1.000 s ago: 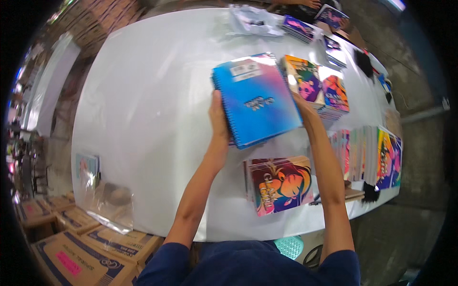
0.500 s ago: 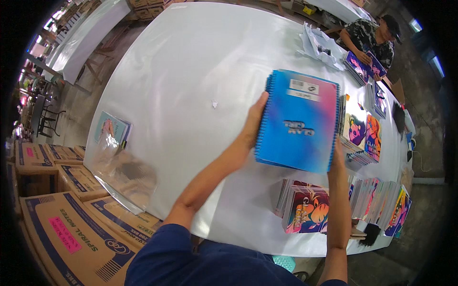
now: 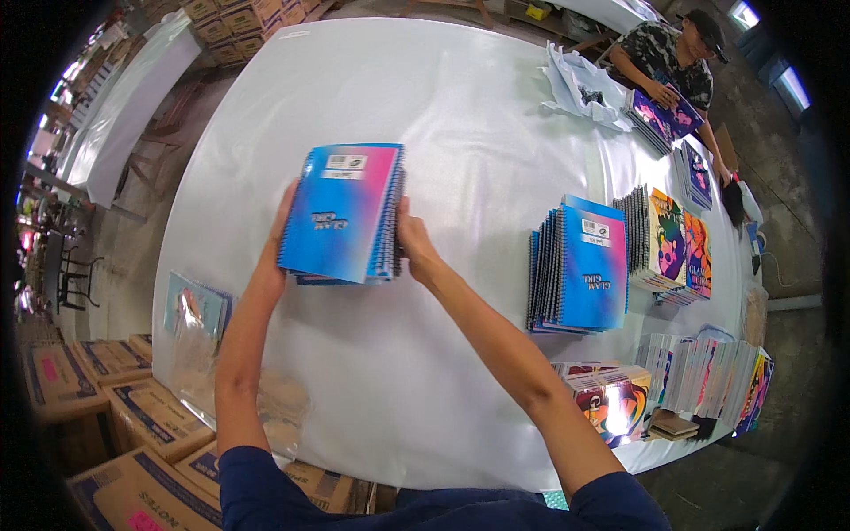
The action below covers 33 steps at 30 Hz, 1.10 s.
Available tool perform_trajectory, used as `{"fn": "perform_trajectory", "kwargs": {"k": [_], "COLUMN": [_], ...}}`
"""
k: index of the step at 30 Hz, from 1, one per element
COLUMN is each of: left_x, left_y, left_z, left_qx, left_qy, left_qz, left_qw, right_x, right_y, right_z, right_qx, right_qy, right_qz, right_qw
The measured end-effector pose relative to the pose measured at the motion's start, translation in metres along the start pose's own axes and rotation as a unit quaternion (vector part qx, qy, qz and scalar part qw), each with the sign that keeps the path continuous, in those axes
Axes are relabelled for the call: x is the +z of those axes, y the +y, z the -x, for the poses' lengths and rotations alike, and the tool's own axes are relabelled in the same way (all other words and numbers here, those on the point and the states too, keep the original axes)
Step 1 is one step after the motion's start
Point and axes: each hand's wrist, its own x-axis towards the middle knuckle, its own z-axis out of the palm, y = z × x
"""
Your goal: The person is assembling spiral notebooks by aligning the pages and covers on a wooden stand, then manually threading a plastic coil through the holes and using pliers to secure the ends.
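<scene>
Between my two hands is a small stack of blue-and-pink spiral notebooks [image 3: 345, 243], above the middle-left of the white table. My left hand [image 3: 285, 217] is closed along its left side, and the fingers are partly hidden by the covers. The right hand [image 3: 413, 234] grips the opposite side, where dark wire coils show. A pale label lies near the top of the uppermost cover. To the right of my hands, a taller pile of matching spiral notebooks [image 3: 595, 274] rests on the table, its layers slightly fanned.
Piles of colourful notebooks [image 3: 666, 243] and a long row of books [image 3: 708, 376] occupy the table's right side. A co-worker [image 3: 668, 66] handles purple notebooks at the far right. Plastic-wrapped notebooks [image 3: 197, 305] lie at the left edge, beside cardboard cartons [image 3: 159, 416].
My hands have carried blue notebooks leftward from the right side of the table. The matching pile at right now shows. The co-worker's one arm has reached down toward the table's right edge.
</scene>
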Motion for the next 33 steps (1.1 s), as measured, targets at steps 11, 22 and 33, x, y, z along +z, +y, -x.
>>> {"fn": "perform_trajectory", "kwargs": {"k": [11,22,33], "left_x": [-0.009,-0.028,0.244], "left_y": [0.029,0.023,-0.153], "left_z": [-0.006,0.021,0.07], "left_qx": [0.148,0.3,0.405], "left_qy": [0.075,0.281,-0.163], "left_qz": [-0.323,-0.634,-0.572], "left_qw": [0.932,0.655,0.694], "right_x": [0.013,-0.219,-0.358], "right_y": [0.006,-0.085,-0.033], "right_z": [0.009,0.18,0.166], "right_qx": [-0.259,-0.317,-0.177], "right_qy": [-0.046,0.401,0.354], "right_qz": [0.155,0.352,0.453], "right_qw": [0.952,0.784,0.799]}}
